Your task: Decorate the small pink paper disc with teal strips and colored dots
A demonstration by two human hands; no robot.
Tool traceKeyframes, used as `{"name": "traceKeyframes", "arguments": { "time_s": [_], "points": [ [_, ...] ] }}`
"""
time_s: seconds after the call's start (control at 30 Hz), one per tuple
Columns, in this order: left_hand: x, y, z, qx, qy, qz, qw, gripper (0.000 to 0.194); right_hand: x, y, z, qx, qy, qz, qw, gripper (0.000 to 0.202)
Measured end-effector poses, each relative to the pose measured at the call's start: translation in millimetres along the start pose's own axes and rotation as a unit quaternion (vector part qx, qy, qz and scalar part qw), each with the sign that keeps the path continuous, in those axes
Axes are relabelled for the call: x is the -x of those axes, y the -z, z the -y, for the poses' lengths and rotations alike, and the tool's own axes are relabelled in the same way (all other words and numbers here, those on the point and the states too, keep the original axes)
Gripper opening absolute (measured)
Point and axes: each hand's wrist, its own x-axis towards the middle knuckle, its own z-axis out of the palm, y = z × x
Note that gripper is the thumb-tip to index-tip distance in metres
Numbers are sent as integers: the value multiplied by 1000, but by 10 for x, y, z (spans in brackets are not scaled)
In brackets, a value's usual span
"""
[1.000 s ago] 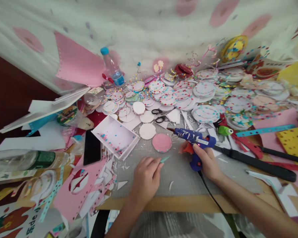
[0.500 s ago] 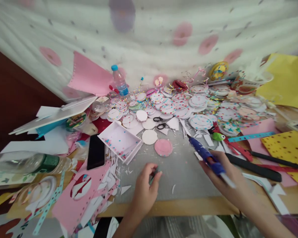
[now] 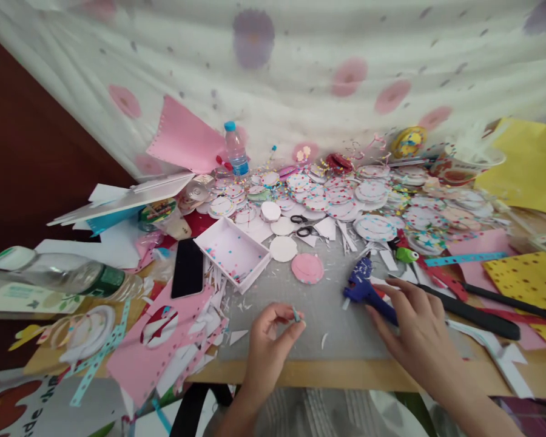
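Observation:
My left hand is closed in a pinch near the front edge of the grey mat. Between thumb and fingertips it grips a small teal strip, too small to make out further. My right hand has its fingers spread over the handle end of a blue glue gun, which lies on its side on the mat. The thumb is close to the handle; whether it touches cannot be told. Ahead of both hands lie a pink scalloped paper disc and a cream one.
An open white box holds small coloured dots, with a black phone beside it. Black-handled scissors lie behind. Piles of decorated paper discs line the back. Bottles and paper scraps crowd the left; a black bar lies right.
The glue gun, gripped upright-angled in my right hand before, now rests on the mat with the fingers opened off it. My left hand's pinch shows the teal strip more clearly. The view has shifted slightly.

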Motion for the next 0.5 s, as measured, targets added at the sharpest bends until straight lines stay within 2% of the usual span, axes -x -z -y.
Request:
{"name": "traceKeyframes", "arguments": {
  "time_s": [0.03, 0.1, 0.17, 0.23, 0.3, 0.37, 0.43, 0.47, 0.5],
  "points": [
    [18, -47, -7, 35, 14, 3, 999, 17, 2, 79, 81, -61, 8, 2, 998, 34],
    [63, -180, -22, 101, 45, 26, 994, 20, 7, 216, 259, -189, 28, 74, 979, 35],
    [102, -337, -44, 155, 63, 53, 985, 24, 3, 293, 406, -288, 35, 168, 942, 34],
    [118, -472, -73, 194, 52, 53, 978, 27, -28, 305, 473, -353, 18, 217, 910, 24],
    [113, -549, -87, 198, 31, 38, 979, 27, -108, 279, 445, -388, -4, 220, 895, 14],
    [125, -567, -33, 181, 35, 40, 982, 30, -250, 252, 346, -398, -20, 199, 895, 11],
    [208, -565, 140, 147, 74, 110, 980, 36, -452, 236, 229, -397, -36, 169, 902, 12],
    [290, -570, 272, 114, 106, 199, 967, 35, -573, 231, 181, -397, -39, 160, 903, 14],
    [401, -585, 426, 75, 126, 316, 937, 30, -704, 224, 146, -395, -37, 156, 904, 16]
  ]
}}
